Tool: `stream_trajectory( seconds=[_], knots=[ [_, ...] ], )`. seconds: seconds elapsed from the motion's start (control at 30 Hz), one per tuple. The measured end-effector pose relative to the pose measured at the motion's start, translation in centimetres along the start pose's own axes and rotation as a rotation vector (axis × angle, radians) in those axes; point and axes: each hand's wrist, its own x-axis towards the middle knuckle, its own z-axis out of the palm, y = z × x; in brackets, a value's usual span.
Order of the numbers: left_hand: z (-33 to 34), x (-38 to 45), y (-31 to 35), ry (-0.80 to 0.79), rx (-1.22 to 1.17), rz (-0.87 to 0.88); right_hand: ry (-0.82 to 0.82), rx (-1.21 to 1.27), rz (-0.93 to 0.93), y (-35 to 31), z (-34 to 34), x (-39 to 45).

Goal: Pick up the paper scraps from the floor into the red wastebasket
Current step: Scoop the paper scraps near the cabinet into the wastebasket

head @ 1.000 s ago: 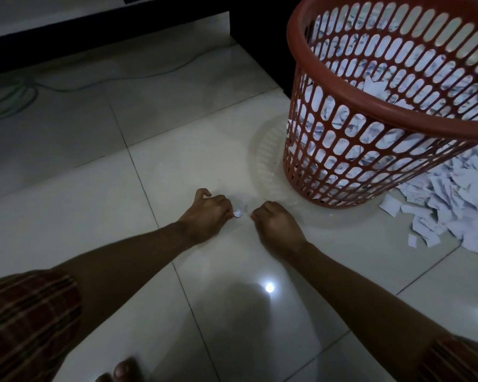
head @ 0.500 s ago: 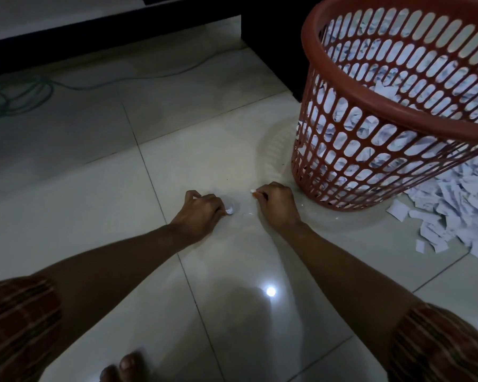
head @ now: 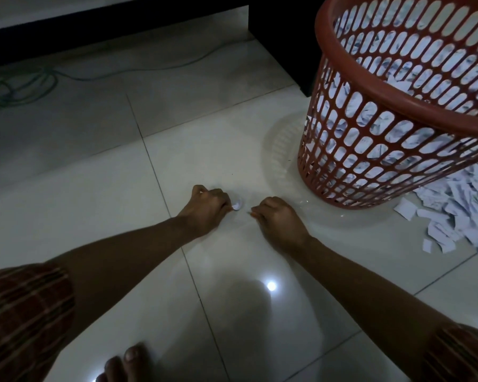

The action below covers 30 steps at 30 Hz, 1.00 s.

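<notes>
On the shiny tile floor (head: 122, 188), the left hand (head: 207, 208) is pinching a small paper scrap (head: 236, 206); the right hand (head: 279, 219), at three o'clock from it, is curling up, and I cannot tell what it holds.

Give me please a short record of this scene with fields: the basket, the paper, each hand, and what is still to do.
basket: red wastebasket, upright on the floor, far right, partly filled with paper
loose paper: pile of scraps on the tiles, right of the basket's base
left hand: low at the floor, fingers curled, small white scrap at its fingertips
right hand: beside it, fingers curled; whether its grip holds anything cannot be seen
remaining: pile not yet cleared
</notes>
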Motion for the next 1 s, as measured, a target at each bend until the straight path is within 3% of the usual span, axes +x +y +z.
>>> stream_trajectory(
  seconds=[0.2, 0.37, 0.5, 0.73, 1.0],
  knots=[
    [-0.8, 0.2, 0.9, -0.013, 0.005, 0.003, -0.068, -0.164, 0.014, 0.1, 1.4, 0.8],
    [-1.8, 0.3, 1.8, 0.014, -0.029, 0.012, -0.122, -0.119, 0.122, -0.8, 0.0, 2.6],
    [-3.5, 1.8, 2.1, 0.127, -0.102, -0.003, 0.086, 0.101, 0.358, -0.4, -2.5, 3.2],
    [-11.6, 8.2, 3.1, 0.387, -0.222, 0.012, 0.379, 0.225, 0.262, -5.3, -8.3, 7.0],
    [-21.4, 12.7, 7.4, 0.393, -0.31, 0.184, 0.618, 0.232, 0.189, -9.5, -17.2, 10.2]
  ],
)
